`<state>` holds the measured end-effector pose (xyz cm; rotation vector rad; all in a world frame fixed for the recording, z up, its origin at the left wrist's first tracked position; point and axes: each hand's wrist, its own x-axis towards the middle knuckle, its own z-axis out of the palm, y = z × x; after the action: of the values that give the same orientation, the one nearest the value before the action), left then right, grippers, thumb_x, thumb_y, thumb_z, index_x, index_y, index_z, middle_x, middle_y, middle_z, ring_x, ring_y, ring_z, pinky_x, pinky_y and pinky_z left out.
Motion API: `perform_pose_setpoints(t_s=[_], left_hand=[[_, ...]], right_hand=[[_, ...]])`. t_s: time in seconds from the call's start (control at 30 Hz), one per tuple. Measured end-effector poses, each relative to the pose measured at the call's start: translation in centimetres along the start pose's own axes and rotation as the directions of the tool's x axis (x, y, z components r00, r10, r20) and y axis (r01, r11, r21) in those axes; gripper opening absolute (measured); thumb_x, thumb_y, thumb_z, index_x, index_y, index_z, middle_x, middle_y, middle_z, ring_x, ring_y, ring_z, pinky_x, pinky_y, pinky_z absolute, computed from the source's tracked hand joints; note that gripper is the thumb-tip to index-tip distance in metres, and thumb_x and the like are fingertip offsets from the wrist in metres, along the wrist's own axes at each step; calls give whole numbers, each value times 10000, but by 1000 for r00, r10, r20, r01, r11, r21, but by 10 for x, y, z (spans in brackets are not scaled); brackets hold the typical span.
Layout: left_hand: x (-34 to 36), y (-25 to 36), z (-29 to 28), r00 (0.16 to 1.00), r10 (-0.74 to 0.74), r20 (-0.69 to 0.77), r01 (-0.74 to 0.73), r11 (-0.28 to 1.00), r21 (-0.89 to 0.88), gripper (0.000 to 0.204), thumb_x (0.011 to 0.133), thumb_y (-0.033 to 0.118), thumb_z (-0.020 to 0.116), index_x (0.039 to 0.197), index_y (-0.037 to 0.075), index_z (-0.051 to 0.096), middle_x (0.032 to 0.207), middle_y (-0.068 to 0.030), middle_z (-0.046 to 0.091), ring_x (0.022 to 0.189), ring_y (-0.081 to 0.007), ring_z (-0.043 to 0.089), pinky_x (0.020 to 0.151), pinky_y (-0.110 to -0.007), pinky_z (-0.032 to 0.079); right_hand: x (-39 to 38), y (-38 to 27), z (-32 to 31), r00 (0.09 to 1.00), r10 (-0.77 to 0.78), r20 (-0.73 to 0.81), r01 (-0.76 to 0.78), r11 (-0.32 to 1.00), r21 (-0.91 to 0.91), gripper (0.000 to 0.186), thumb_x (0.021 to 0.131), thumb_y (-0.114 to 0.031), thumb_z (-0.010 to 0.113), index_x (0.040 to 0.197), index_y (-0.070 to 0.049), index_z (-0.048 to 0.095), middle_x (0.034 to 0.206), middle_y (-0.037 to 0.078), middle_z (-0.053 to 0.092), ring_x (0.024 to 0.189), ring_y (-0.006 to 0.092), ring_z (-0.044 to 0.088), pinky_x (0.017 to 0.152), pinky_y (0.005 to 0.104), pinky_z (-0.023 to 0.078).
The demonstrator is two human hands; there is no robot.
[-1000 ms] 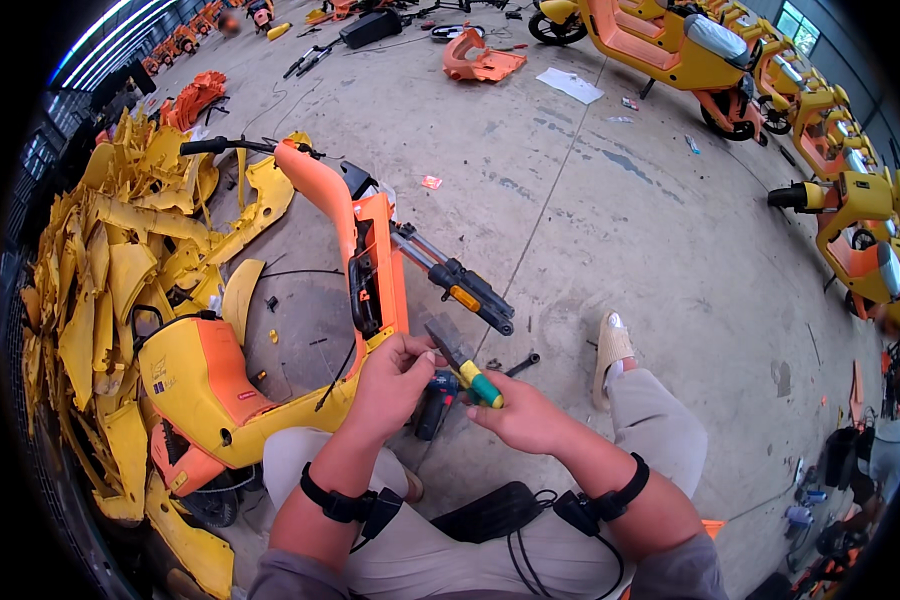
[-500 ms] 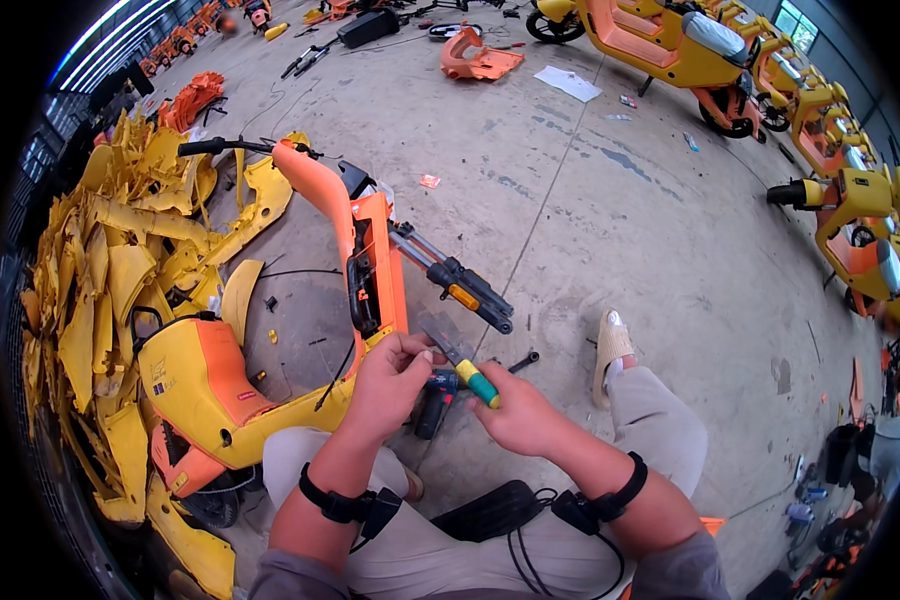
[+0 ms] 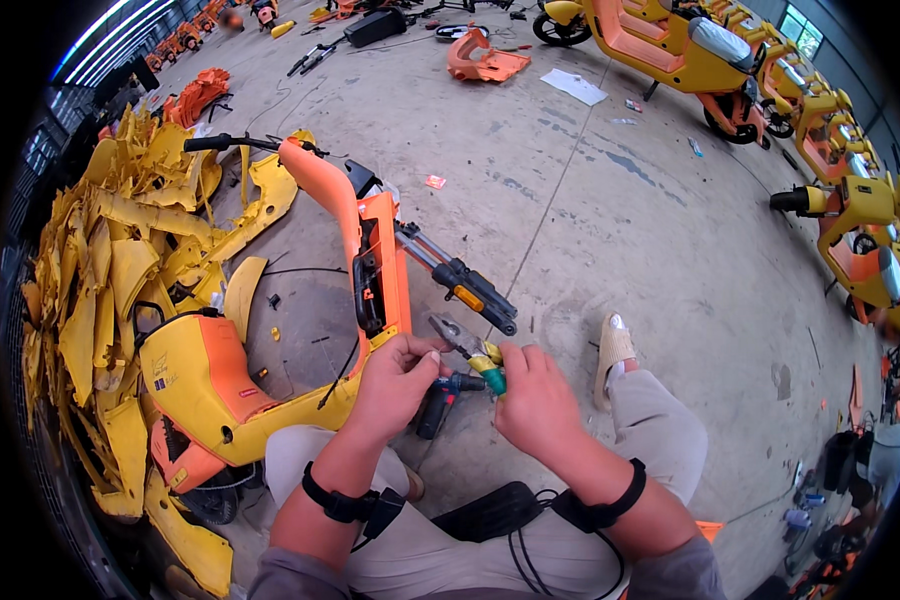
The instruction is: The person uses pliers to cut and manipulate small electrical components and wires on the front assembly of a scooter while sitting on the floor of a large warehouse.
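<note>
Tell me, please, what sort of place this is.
Probably a scooter repair or dismantling workshop: a partly stripped scooter, a heap of yellow body panels, and pliers in the right hand.

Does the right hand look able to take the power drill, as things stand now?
Probably not without freeing itself: the right hand holds the pliers. Otherwise the way seems open: the grip of the power drill shows uncovered.

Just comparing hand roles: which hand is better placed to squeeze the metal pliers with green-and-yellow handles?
Likely the right hand: it holds the pliers, while the left hand is pinched closed beside the orange-and-yellow scooter.
</note>
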<state>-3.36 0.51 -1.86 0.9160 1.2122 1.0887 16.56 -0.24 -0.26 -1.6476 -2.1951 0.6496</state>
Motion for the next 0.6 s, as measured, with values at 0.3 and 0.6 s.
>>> perform_pose_setpoints(t_s=[0.3,0.6], left_hand=[[1,-1,3,1000,27,-1,-27,1000,4,110,949,57,568,1015,-32,569,1142,-134,636,978,-167,635,878,-305,492],[3,-4,5,1000,12,5,-13,998,59,69,934,19,571,974,-34,551,1016,-114,656,915,-135,630,844,-283,509]], right_hand=[[3,13,-11,825,48,562,-437,685,583,397,869,-123,628,1256,-49,578,1042,54,663,939,155,608,809,303,487],[-1,17,-2,861,-22,508,-340,718,607,455,863,-146,635,1297,-49,536,1069,117,644,976,211,608,849,330,476]])
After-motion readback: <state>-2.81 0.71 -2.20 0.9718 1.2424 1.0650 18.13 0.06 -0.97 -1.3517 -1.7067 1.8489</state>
